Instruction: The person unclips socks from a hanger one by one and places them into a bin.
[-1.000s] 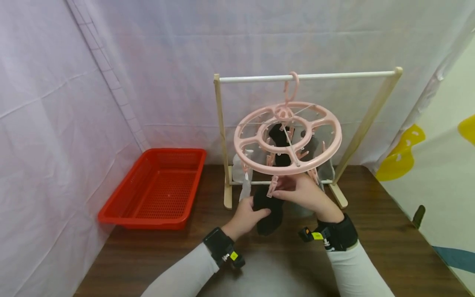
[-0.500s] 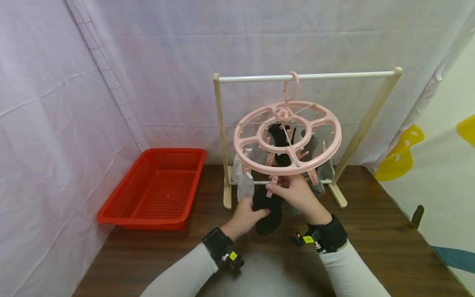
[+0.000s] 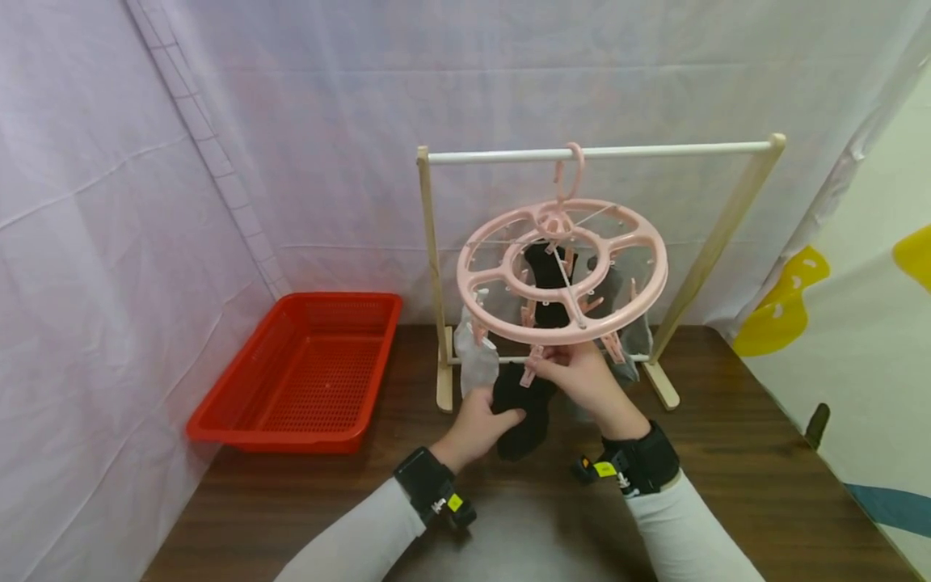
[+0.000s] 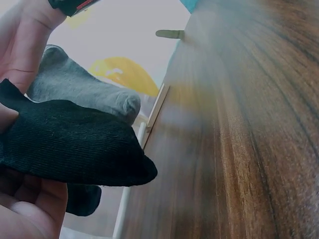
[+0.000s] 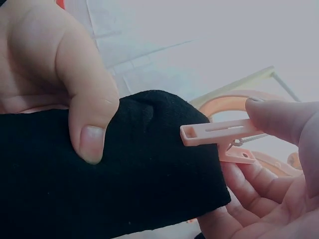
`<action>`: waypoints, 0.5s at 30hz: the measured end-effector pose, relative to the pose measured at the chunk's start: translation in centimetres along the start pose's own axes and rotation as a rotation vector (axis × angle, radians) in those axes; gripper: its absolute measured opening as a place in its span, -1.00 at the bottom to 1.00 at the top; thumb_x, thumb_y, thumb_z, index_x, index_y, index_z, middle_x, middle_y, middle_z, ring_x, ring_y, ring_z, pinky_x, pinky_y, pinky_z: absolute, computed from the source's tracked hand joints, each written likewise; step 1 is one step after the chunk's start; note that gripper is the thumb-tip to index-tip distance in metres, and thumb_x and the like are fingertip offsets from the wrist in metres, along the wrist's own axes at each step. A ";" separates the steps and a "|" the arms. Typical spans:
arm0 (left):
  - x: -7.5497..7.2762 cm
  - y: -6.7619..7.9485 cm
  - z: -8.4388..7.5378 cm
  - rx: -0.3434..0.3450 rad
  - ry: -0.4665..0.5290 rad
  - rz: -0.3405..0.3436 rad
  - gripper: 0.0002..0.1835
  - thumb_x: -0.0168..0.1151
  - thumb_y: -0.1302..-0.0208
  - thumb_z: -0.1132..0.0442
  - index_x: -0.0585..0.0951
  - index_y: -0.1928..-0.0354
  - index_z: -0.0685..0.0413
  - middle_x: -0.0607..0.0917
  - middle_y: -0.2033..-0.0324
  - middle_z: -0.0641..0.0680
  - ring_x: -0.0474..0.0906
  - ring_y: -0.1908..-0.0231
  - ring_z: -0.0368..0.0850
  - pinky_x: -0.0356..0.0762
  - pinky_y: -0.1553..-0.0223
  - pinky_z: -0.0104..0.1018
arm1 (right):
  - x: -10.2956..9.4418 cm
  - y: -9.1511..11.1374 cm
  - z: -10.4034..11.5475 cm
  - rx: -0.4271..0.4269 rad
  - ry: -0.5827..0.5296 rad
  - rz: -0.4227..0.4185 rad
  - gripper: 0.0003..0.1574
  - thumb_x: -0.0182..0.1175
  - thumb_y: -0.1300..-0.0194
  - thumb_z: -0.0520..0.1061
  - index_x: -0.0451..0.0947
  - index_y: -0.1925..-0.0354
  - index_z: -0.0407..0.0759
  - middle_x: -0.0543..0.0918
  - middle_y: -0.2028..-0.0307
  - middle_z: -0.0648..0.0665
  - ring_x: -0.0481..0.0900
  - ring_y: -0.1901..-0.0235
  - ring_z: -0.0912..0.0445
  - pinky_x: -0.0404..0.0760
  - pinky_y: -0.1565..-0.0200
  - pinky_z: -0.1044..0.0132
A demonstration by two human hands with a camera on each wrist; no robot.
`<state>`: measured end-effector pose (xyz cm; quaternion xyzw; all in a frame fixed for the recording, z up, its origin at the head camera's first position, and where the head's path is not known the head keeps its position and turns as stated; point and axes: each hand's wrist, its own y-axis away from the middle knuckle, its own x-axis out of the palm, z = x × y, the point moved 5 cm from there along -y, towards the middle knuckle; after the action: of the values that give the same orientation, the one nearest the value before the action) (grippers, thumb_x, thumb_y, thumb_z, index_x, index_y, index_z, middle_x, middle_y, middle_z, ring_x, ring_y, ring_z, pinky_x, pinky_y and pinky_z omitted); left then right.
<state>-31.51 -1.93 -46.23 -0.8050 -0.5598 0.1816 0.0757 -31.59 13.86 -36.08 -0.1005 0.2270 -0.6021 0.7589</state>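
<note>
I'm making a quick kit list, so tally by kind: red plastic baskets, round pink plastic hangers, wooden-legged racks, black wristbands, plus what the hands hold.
Red rectangular plastic basket: 1
Round pink plastic hanger: 1
Wooden-legged white-barred rack: 1
Black wristbands: 2
Black fabric sock, in left hand: 1
Pink plastic clothespin, in right hand: 1
Total: 7
</note>
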 end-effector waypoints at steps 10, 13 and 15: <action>-0.2 -0.1 -0.2 0.008 -0.017 -0.015 -0.76 0.31 -0.13 0.27 0.67 0.15 0.19 0.77 0.23 0.11 0.68 0.22 -0.17 0.64 0.15 -0.23 | 0.1 0.0 -0.1 -0.017 -0.043 -0.017 -0.80 0.33 -0.20 -0.24 0.56 0.19 -0.26 0.65 0.41 -0.17 0.68 0.40 0.01 0.67 0.29 0.25; -0.3 -0.1 -0.3 0.000 -0.027 -0.022 -0.78 0.32 -0.12 0.27 0.68 0.17 0.20 0.77 0.25 0.12 0.69 0.24 -0.17 0.65 0.17 -0.23 | 0.1 0.1 -0.1 -0.014 -0.037 -0.018 -0.80 0.33 -0.21 -0.22 0.56 0.19 -0.23 0.65 0.41 -0.16 0.68 0.40 0.01 0.67 0.30 0.25; -0.3 -0.1 -0.4 -0.007 -0.027 -0.022 -0.78 0.32 -0.13 0.28 0.68 0.18 0.21 0.78 0.26 0.13 0.69 0.25 -0.17 0.65 0.18 -0.24 | 0.1 0.1 -0.1 -0.006 -0.034 -0.022 -0.81 0.33 -0.21 -0.20 0.57 0.20 -0.21 0.65 0.42 -0.14 0.68 0.40 0.02 0.66 0.32 0.27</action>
<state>-31.55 -2.16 -45.76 -0.7965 -0.5702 0.1898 0.0672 -31.52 13.84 -36.28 -0.1156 0.2150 -0.6079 0.7556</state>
